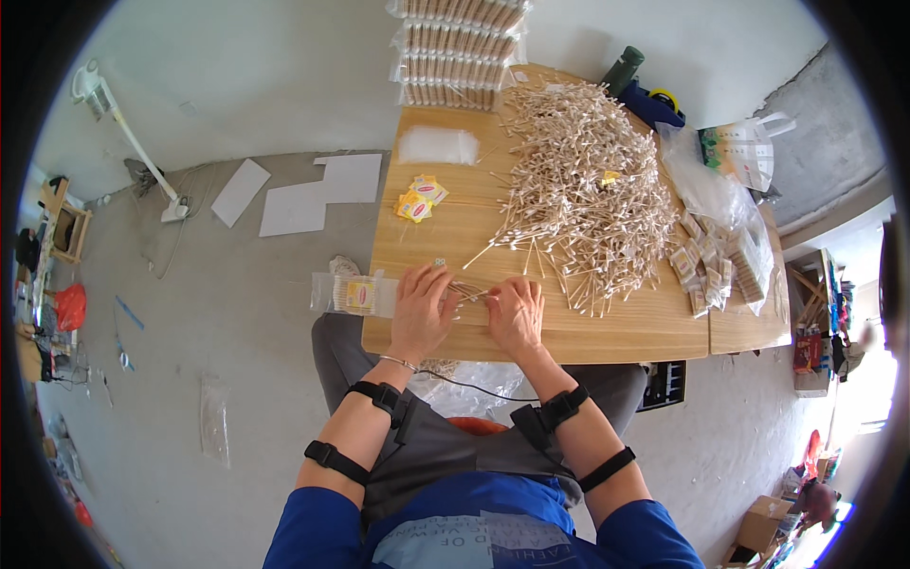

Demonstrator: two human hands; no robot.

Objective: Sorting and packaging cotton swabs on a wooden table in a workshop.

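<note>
My left hand [422,308] and my right hand [517,313] rest side by side on the near edge of a light wooden table [445,232]. Between them they pinch a small bundle of wooden cotton swabs [469,290], lying flat across the tabletop. A big loose heap of the same swabs [583,194] spreads over the middle and right of the table, just beyond my right hand. A clear bag with a yellow label [353,294] hangs over the table's left edge next to my left hand.
Small yellow labels [420,199] and an empty clear bag [438,145] lie on the table's left half. Filled swab packs [460,52] are stacked at the far end, more packs [725,266] at the right. White sheets [318,194] lie on the floor.
</note>
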